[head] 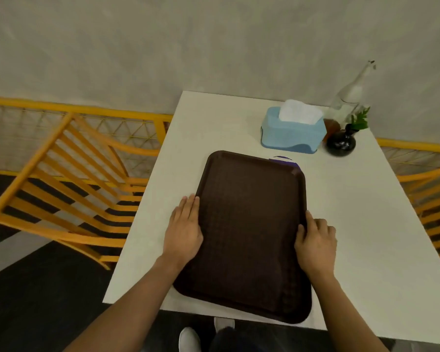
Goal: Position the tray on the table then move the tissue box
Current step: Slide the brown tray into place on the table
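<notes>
A dark brown tray (249,229) lies flat on the white table (366,224), long side running away from me, its near corner at the table's front edge. My left hand (184,232) rests flat against the tray's left rim, fingers together and stretched out. My right hand (315,241) is curled over the right rim, fingers on the edge. A light blue tissue box (292,133) with a white tissue sticking out stands beyond the tray, near the far right of the table, apart from it.
Right of the tissue box stand a round black vase (341,144) with green leaves, a clear glass bottle (351,95) and a small brown jar (331,127). A purple object (286,160) peeks from under the tray's far edge. Yellow chairs (69,189) flank the table; a grey wall is behind.
</notes>
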